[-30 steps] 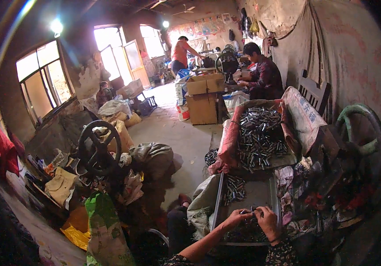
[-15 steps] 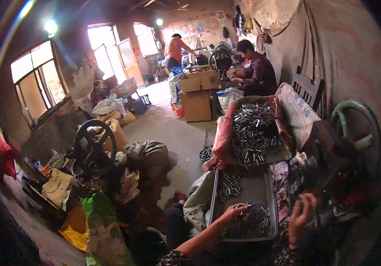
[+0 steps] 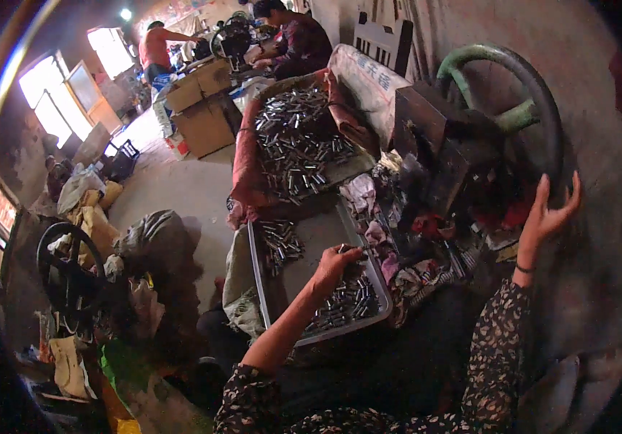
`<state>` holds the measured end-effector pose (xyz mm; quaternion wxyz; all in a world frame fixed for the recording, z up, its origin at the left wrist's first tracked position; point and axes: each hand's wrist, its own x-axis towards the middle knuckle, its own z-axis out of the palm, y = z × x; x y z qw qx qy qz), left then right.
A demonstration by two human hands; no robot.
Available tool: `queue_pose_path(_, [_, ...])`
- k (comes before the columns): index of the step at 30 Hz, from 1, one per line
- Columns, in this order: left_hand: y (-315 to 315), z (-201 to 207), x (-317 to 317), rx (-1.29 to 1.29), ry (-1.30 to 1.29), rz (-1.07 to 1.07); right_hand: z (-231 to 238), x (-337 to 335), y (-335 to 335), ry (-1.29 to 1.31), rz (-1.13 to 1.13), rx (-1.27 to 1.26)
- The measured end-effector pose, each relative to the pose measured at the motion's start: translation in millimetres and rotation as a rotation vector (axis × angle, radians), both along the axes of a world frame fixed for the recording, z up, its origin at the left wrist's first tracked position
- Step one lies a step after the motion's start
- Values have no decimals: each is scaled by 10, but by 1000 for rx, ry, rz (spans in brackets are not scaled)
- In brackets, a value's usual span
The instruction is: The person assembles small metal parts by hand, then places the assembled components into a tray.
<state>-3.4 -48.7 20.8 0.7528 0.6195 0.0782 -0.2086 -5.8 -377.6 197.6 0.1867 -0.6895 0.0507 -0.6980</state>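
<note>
My left hand (image 3: pixel 335 269) is closed in a pinch above a grey tray (image 3: pixel 259 278), with the shiny end of a small metal tube (image 3: pixel 342 249) at its fingertips. Beneath it in the tray lies a heap of small metal tubes (image 3: pixel 345 300); another pile (image 3: pixel 280 242) sits at the tray's far left. My right hand (image 3: pixel 551 215) is raised at the right, fingers spread and nothing in it, just by the lower rim of a green-and-black handwheel (image 3: pixel 531 112). Whether the fingers touch the rim I cannot tell.
Beyond the tray, a cloth-lined bin (image 3: pixel 249 155) holds many metal tubes. Rags (image 3: pixel 379 235) and a dark machine block (image 3: pixel 434 145) stand right of it. Left are sacks (image 3: pixel 155 235) and another handwheel (image 3: pixel 72 264). Two people work at the back near a cardboard box (image 3: pixel 209 123).
My view has turned to the right. My right hand has gone from beside the tray up to the handwheel and spread its fingers. The left hand stays pinched over the tray.
</note>
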Motion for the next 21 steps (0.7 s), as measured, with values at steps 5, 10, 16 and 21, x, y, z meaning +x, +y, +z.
queue_pose_path(5, [-288, -133, 363, -76, 22, 89, -285, 376, -486, 126, -36, 124])
queue_pose_path(10, [-450, -173, 670, -119, 53, 154, -303, 486, -708, 328, 111, 197])
queue_pose_path(16, [-521, -359, 889, 62, 8, 217, -276, 593, -921, 417, -171, -13])
queue_pose_path(21, [-647, -481, 960, -97, -73, 108, -70, 857, -1368, 656, -252, 25])
